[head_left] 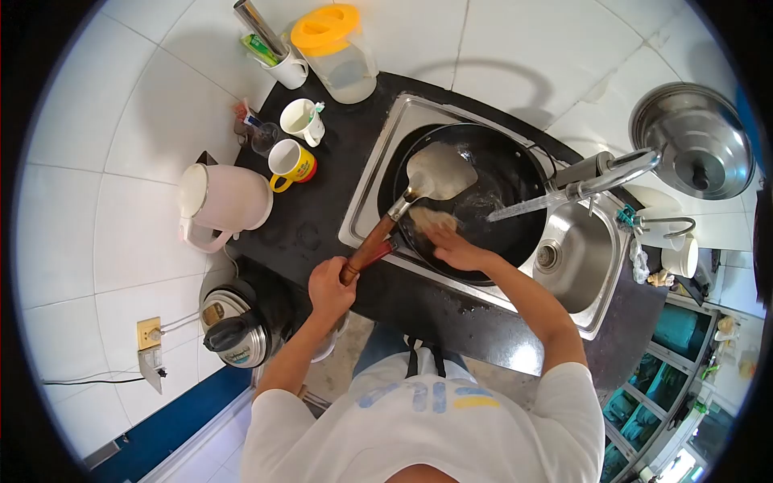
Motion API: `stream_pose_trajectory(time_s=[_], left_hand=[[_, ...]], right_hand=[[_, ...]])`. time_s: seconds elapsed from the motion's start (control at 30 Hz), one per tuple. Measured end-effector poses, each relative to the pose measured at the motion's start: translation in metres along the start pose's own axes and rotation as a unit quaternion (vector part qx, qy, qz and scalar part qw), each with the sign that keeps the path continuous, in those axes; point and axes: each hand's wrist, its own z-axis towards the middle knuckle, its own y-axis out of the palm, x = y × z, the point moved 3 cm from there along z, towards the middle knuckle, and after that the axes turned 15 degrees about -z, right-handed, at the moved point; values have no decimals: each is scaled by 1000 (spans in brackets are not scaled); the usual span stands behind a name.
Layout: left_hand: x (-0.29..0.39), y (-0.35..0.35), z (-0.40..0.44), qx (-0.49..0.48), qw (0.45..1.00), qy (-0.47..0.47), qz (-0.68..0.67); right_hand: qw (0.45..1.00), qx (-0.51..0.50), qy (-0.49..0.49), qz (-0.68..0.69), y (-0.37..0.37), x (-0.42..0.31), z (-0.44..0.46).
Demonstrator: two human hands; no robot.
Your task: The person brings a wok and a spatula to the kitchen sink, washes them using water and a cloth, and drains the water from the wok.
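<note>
Gripping the wooden handle of a spatula (399,208), the left hand (330,287) is closed left of the frame's centre, and the wet metal blade lies over a large black pan (503,249) in the middle. A reddish handle (374,253) runs just beside the wooden one; whether the left fingers also close on it, I cannot tell. The right hand (457,249) presses a tan scrubber (431,219) just below the blade, its fingers partly hidden. Water (519,209) runs into the pan from a faucet (612,177) at centre right. The pan sits over the left part of a steel sink (596,258), whose small basin shows at right. Toward the upper left stand a yellow-lidded pitcher (346,76), a white mug (303,125) and a yellow-and-red mug (296,165); a pink kettle (233,197) stands at left, above a dark-lidded cooker (237,330) at lower left.
</note>
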Motion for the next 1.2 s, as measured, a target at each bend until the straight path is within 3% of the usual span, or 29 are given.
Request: stream_pose_trajectory(time_s=[0.03, 0.13, 0.2, 0.27, 0.33, 0.37, 0.43, 0.53, 0.63, 0.73, 0.83, 0.87, 0.97, 1.07, 1.17, 1.2], left_hand=[[1, -1, 0, 0, 1000, 1, 2], [6, 0, 0, 4, 1000, 2, 10], [4, -1, -1, 8, 1000, 6, 19], [4, -1, 0, 19, 1000, 4, 11], [4, -1, -3, 27, 1000, 2, 8], [4, -1, -3, 29, 1000, 3, 8], [4, -1, -3, 31, 999, 12, 5], [2, 0, -4, 31, 999, 23, 2], [2, 0, -4, 25, 999, 19, 8], [4, -1, -2, 22, 999, 20, 12], [4, -2, 0, 14, 1000, 13, 10], [5, -2, 0, 11, 1000, 8, 10], [7, -1, 1, 21, 1000, 1, 2], [6, -1, -1, 17, 1000, -21, 5], [5, -1, -2, 17, 1000, -26, 4], [5, -1, -2, 21, 1000, -24, 1]], right_hand=[[997, 71, -31, 16, 5, 8, 19], [993, 51, 75, -72, -61, -4, 51], [979, 175, 8, -106, -66, 32, 59], [943, 169, 76, -277, -44, 90, 67], [902, 167, 225, -328, -75, 81, 31], [900, 97, 268, -331, -83, 84, 15], [909, 24, 286, -303, -94, 82, -21], [883, -81, 253, -387, -92, 55, -60], [916, -162, 201, -306, -59, 37, -77], [948, -165, 187, -196, -37, 14, -64], [975, -78, 129, -163, -34, 6, -37], [973, -5, 85, -215, -20, 22, -26], [956, 54, 100, -270, -42, 36, 2], [911, 7, 209, -356, -75, 60, 16], [885, 82, 157, -431, -94, 100, -7], [872, 65, 164, -456, -96, 109, -16]])
